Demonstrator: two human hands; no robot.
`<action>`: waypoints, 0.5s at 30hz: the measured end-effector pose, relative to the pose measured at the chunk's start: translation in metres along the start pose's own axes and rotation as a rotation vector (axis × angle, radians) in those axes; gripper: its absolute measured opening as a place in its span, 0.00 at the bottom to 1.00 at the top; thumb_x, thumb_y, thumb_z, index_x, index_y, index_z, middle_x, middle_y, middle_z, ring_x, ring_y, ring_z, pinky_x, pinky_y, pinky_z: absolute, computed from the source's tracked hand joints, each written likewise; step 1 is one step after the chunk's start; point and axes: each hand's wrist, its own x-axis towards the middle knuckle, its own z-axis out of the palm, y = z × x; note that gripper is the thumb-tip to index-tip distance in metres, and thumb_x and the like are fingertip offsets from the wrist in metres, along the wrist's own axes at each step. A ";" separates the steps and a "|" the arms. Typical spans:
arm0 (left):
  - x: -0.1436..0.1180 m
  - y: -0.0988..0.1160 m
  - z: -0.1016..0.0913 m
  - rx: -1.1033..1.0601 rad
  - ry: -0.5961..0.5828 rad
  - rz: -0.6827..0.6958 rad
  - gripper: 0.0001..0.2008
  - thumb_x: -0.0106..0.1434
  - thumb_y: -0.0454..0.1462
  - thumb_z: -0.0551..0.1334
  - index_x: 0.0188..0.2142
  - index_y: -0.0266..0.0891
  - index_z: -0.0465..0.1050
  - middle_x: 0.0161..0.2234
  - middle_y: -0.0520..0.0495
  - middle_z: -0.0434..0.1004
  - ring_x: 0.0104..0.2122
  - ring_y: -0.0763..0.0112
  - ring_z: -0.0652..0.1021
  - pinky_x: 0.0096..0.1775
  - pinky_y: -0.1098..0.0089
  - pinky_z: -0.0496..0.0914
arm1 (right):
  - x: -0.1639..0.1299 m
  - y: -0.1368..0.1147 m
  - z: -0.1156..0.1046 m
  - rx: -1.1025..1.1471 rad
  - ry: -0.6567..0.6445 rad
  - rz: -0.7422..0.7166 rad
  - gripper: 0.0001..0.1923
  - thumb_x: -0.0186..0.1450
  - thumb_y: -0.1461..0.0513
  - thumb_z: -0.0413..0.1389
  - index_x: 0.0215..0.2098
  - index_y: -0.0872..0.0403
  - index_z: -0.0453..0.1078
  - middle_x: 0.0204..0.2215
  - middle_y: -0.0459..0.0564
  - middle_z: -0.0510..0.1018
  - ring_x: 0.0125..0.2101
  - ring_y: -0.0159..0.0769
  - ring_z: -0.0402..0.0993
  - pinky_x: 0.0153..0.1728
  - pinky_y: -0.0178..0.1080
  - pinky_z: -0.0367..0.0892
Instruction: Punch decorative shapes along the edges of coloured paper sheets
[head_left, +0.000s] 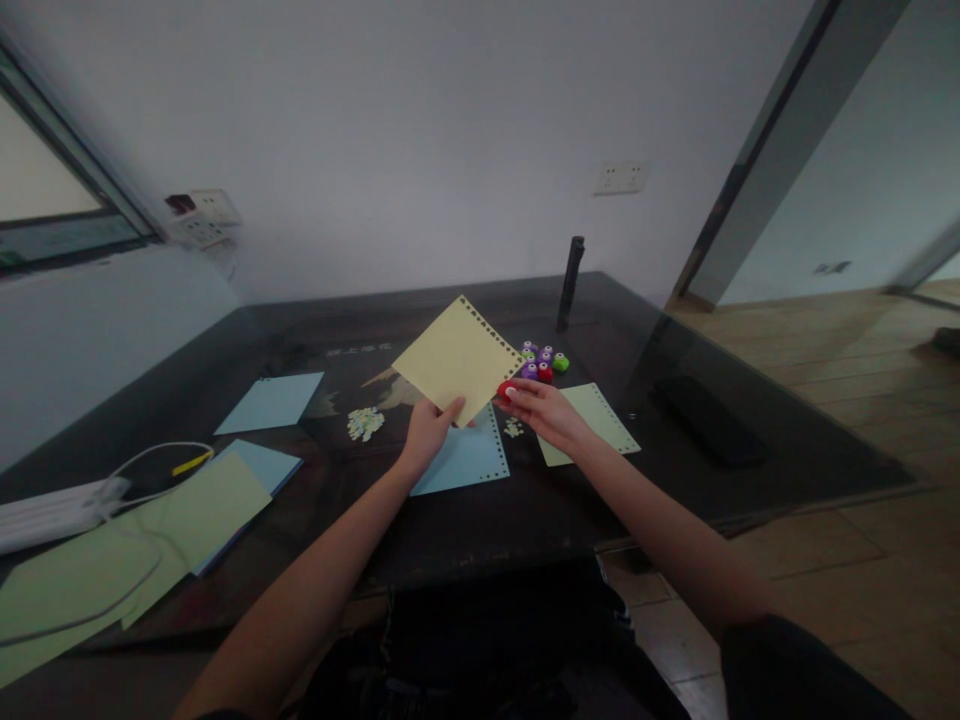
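The left hand (429,432) pinches the lower corner of a yellow paper sheet (457,358), thumb on the face, fingers behind; the sheet is square, thin and matte, held tilted above the table, with a row of punched holes along its upper right edge. The right hand (541,408) is closed around a small red punch (506,391), set against the sheet's right corner. Beneath the hands lies a blue sheet (465,458) with a perforated edge, flat on the dark glossy table (525,510). Just right lies a pale green sheet (600,420), also perforated. Behind the right hand sits a cluster of small purple, green and red punches (544,360). Paper scraps (365,422) lie left of the hands.
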 end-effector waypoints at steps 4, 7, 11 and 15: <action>0.000 0.001 0.001 0.019 -0.010 0.017 0.14 0.59 0.42 0.60 0.28 0.31 0.76 0.23 0.43 0.79 0.21 0.69 0.75 0.24 0.73 0.67 | -0.002 0.000 0.001 -0.008 -0.002 0.001 0.12 0.52 0.65 0.66 0.33 0.57 0.71 0.35 0.49 0.79 0.36 0.33 0.77 0.48 0.40 0.71; -0.001 0.003 0.001 0.061 -0.020 0.020 0.12 0.59 0.40 0.61 0.28 0.32 0.76 0.24 0.44 0.80 0.22 0.68 0.76 0.25 0.73 0.68 | -0.003 -0.001 0.000 -0.062 -0.001 0.007 0.13 0.52 0.62 0.67 0.32 0.56 0.70 0.36 0.48 0.78 0.34 0.33 0.77 0.40 0.37 0.74; -0.001 0.004 0.001 0.097 -0.011 0.022 0.11 0.58 0.39 0.61 0.29 0.33 0.77 0.27 0.43 0.81 0.25 0.66 0.78 0.28 0.73 0.69 | -0.003 0.000 0.000 -0.115 0.003 0.014 0.11 0.54 0.61 0.66 0.32 0.55 0.70 0.36 0.48 0.78 0.31 0.30 0.76 0.36 0.34 0.73; 0.000 0.000 0.001 0.081 -0.028 0.031 0.12 0.58 0.41 0.61 0.31 0.33 0.77 0.28 0.43 0.81 0.27 0.65 0.79 0.29 0.71 0.70 | 0.000 0.002 -0.001 -0.091 0.004 -0.003 0.09 0.55 0.64 0.64 0.31 0.55 0.69 0.36 0.48 0.77 0.31 0.29 0.76 0.41 0.36 0.72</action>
